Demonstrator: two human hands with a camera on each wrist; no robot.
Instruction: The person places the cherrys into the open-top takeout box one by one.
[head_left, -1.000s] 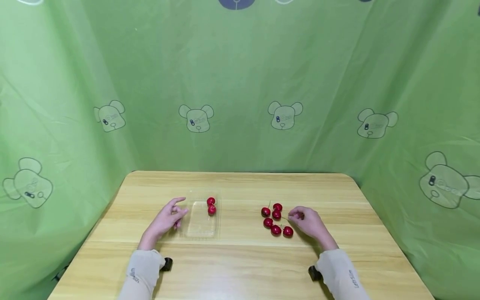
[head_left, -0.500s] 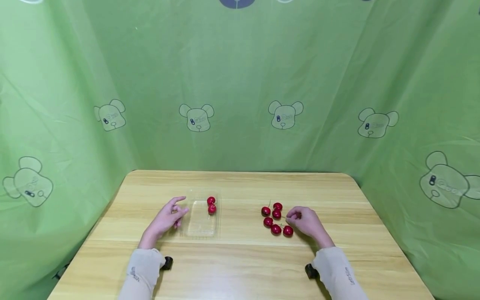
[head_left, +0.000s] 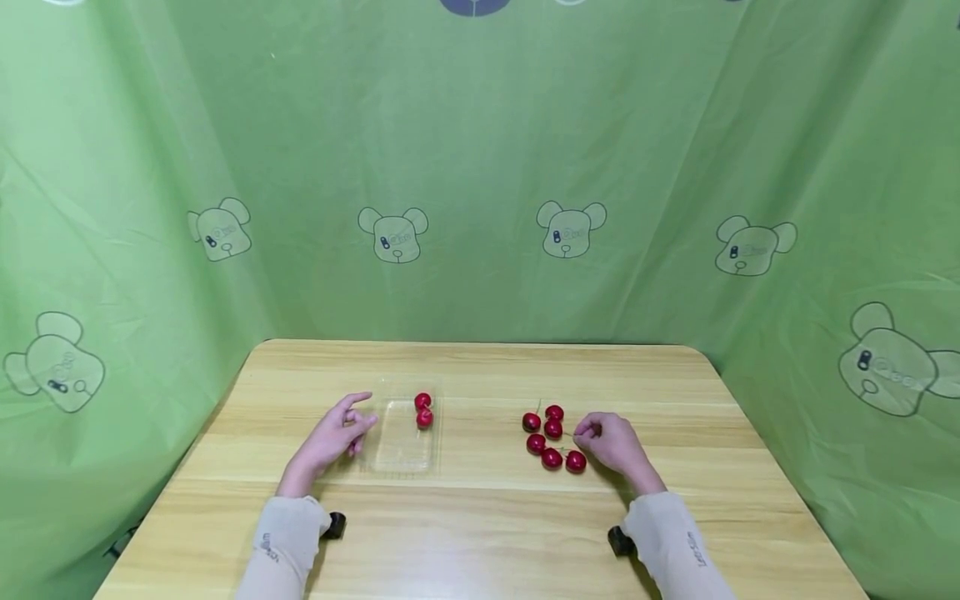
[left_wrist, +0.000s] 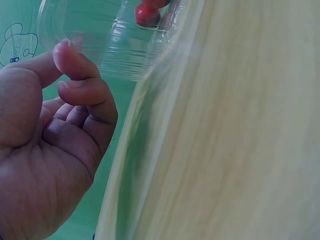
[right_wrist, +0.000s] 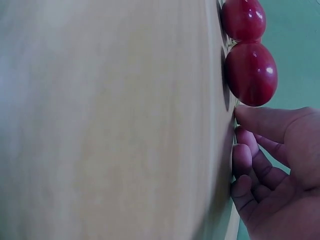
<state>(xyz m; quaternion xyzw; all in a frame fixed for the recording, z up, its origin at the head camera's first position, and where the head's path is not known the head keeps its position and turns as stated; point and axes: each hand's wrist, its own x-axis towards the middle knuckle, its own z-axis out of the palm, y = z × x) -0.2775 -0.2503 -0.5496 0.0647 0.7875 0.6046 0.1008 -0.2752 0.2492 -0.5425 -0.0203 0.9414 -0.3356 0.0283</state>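
On the right half of the wooden table lies a loose cluster of red cherries [head_left: 536, 444], some with thin stems. At the cluster's right side, my right hand [head_left: 611, 442] pinches the stem [head_left: 567, 434] of one cherry [head_left: 553, 428] by its end. Two larger-looking cherries [right_wrist: 251, 74] show just above the thumb in the right wrist view. A clear plastic box [head_left: 401, 468] stands on the left, with two cherries [head_left: 423, 418] in its far right part. Beside its left rim, my left hand [head_left: 330, 437] hovers with loosely bent fingers; contact with the rim is unclear.
The pale wooden table [head_left: 480, 517] ends at a far edge in front of a green curtain [head_left: 480, 300] printed with bear faces. Between the box and the cherry cluster runs a strip of bare wood. Black wrist devices [head_left: 621, 541] sit below both sleeves.
My right hand has shifted slightly left, its fingertips coming onto the end of a cherry stem. The left hand, the box and the cherries have stayed in place.
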